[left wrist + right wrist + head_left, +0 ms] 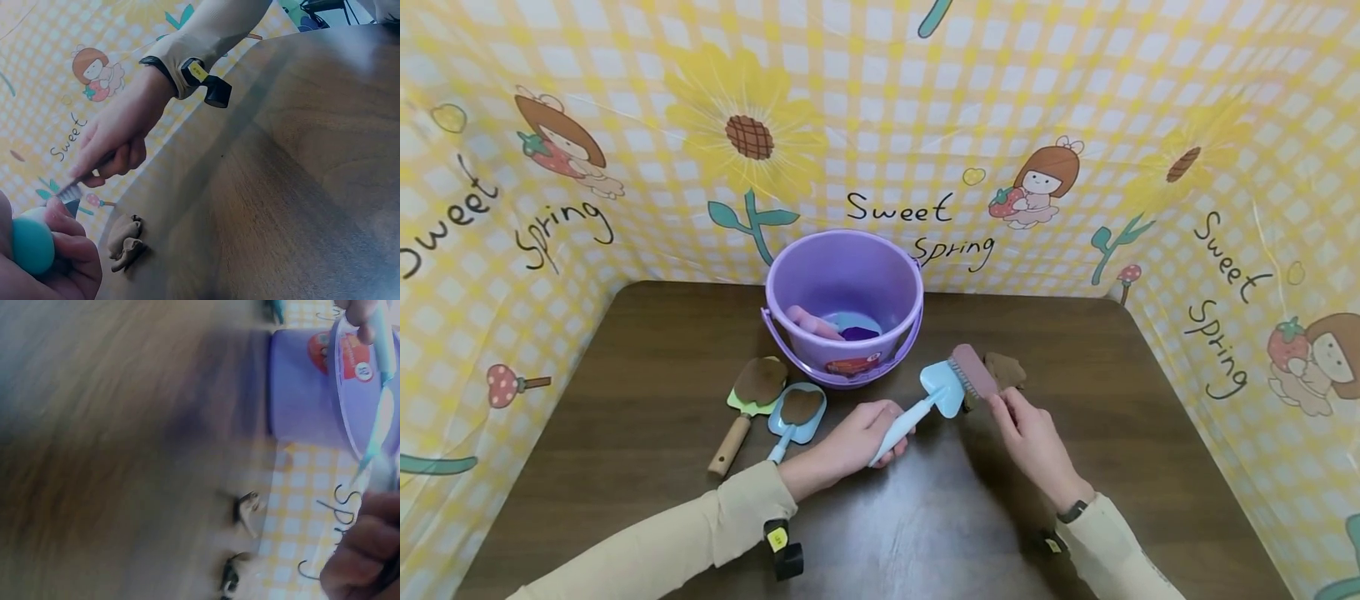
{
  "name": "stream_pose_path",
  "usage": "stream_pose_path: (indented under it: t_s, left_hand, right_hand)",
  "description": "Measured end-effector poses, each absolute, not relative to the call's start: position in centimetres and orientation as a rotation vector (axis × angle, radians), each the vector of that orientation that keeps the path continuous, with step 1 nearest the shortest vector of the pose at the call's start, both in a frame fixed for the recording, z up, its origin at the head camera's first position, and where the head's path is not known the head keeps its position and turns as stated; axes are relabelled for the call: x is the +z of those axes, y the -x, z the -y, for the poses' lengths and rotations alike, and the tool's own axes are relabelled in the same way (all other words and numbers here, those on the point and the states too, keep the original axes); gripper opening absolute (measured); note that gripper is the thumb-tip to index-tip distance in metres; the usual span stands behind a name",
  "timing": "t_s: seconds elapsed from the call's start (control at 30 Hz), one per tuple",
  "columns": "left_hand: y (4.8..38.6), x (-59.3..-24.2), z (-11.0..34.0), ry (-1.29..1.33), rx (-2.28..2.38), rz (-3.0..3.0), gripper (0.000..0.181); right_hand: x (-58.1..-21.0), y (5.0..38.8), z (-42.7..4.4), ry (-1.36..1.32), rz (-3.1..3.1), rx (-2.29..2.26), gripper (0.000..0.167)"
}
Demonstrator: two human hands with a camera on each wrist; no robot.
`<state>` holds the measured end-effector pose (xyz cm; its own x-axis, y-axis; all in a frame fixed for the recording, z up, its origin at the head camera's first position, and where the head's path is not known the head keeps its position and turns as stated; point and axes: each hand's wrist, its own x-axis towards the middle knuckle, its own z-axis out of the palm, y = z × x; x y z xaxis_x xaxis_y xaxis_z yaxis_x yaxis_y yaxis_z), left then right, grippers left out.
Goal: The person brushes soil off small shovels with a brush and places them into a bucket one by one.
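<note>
My left hand (861, 437) grips the handle of a light blue toy shovel (942, 389), its blade raised above the table. Pinched in my right hand (1036, 446) is a pink brush (973, 372), its grey bristles against the blade's right side. The left wrist view shows the shovel's teal handle end (32, 246) in the left fist and the right hand (119, 128) holding the brush. Brown lumps (1004, 371) lie behind the brush; two pieces (127, 242) show in the left wrist view. The right wrist view is blurred, with the shovel (382, 419) near the right fingers.
A purple bucket (844, 279) holding pink, blue and purple items stands at the back centre. Left of the hands lie a green shovel with a wooden handle (728, 446) and a blue one (797, 414), each with brown material on it. Patterned cloth (880, 125) surrounds the table.
</note>
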<state>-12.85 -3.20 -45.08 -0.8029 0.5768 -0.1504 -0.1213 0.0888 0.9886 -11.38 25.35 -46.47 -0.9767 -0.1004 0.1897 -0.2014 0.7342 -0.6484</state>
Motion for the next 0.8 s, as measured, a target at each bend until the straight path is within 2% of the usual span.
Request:
stream_pose_path:
  t_s: [0.13, 0.4, 0.63, 0.8]
  left_hand:
    - [12.8, -45.1, 3.2, -0.495, 1.739, -1.964, 0.034]
    - [12.3, -44.5, 3.9, -0.589, 1.593, -2.238, 0.029]
    - [11.9, -41.0, 4.4, -0.695, 1.563, -2.405, 0.017]
    - [11.5, -37.7, 5.5, -0.855, 1.506, -2.646, 0.016]
  right_hand:
    - [-46.2, 11.4, -24.8, -0.321, 2.791, 1.066, 0.009]
    - [-46.1, 11.2, -25.2, -0.055, 2.854, 1.008, 0.025]
    - [-45.8, 11.3, -26.4, -0.022, 2.818, 0.950, 0.029]
    - [-45.9, 11.3, -26.7, -0.043, 2.834, 0.945, 0.028]
